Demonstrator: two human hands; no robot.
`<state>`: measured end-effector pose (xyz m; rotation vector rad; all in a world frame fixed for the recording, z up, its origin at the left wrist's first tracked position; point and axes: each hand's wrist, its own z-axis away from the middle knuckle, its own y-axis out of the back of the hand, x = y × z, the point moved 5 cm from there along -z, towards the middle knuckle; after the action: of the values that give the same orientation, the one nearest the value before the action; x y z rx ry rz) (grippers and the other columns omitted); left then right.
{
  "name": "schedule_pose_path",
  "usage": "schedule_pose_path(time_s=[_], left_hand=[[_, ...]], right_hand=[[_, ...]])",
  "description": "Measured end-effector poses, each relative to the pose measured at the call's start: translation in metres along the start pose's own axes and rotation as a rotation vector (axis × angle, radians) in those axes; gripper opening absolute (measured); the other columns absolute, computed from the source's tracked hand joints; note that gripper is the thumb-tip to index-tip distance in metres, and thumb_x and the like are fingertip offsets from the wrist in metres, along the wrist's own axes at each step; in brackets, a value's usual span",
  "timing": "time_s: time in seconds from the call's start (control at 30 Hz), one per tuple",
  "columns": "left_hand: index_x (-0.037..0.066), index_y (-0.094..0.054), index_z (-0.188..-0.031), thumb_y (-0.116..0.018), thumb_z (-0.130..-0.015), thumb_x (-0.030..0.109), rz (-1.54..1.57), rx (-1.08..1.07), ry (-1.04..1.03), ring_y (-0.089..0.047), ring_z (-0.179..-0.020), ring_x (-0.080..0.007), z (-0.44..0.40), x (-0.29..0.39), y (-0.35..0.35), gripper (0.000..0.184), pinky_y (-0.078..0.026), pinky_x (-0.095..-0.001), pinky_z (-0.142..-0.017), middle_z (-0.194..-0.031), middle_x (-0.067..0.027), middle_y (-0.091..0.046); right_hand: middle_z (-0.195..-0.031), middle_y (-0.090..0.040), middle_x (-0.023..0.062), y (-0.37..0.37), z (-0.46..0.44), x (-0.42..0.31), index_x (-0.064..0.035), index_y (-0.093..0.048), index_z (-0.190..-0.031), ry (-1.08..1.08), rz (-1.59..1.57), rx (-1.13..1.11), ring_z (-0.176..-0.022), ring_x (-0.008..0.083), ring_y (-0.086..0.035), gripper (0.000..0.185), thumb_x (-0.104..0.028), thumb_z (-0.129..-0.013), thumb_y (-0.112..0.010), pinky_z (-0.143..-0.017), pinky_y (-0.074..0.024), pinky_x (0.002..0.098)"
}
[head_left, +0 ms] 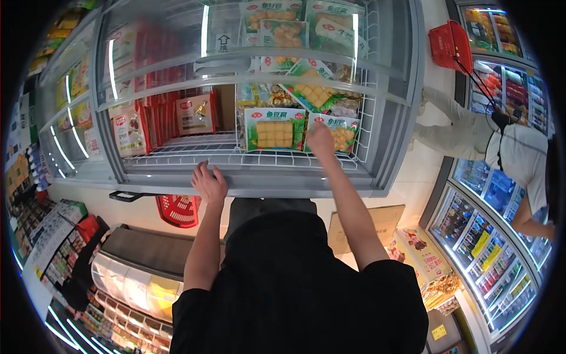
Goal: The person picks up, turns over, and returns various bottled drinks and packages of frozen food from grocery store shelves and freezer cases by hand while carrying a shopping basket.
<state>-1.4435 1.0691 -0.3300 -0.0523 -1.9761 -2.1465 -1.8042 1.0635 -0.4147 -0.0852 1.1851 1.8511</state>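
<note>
My right hand (321,141) reaches into a chest freezer (265,184) and is closed at the left edge of a green-and-white food packet (343,134) with round golden pieces pictured on it. The hand covers part of that edge. Just left of it stands a packet of fish tofu (274,131) showing yellow blocks. Another fish tofu packet (314,91) lies tilted behind them. My left hand (210,182) rests on the freezer's front rim, its fingers spread and holding nothing.
A white wire basket (194,147) holds several red packets (196,114) on the left. Sliding glass lids (230,44) cover the freezer's far part. A red shopping basket (178,210) is below the rim. A person (513,144) with another red basket (450,47) stands right, beside drink fridges.
</note>
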Motion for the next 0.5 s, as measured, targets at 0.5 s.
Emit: schedule_pose_path(time_s=[0.5], left_hand=[[0.003,-0.053,-0.11,-0.053,-0.08,0.022,0.057,0.049,-0.019,-0.047,-0.109,-0.0347,0.002,-0.004,0.004,0.036,-0.034,-0.0448,-0.093,-0.118,-0.0161,-0.051]], right_hand=[[-0.077,-0.06,0.0199,0.099,0.007,-0.001,-0.0032,-0.058,-0.083,0.434,0.323,-0.154,-0.076,0.0376,-0.059,0.016,-0.019,-0.08,-0.059,-0.067,-0.0461,0.0445]])
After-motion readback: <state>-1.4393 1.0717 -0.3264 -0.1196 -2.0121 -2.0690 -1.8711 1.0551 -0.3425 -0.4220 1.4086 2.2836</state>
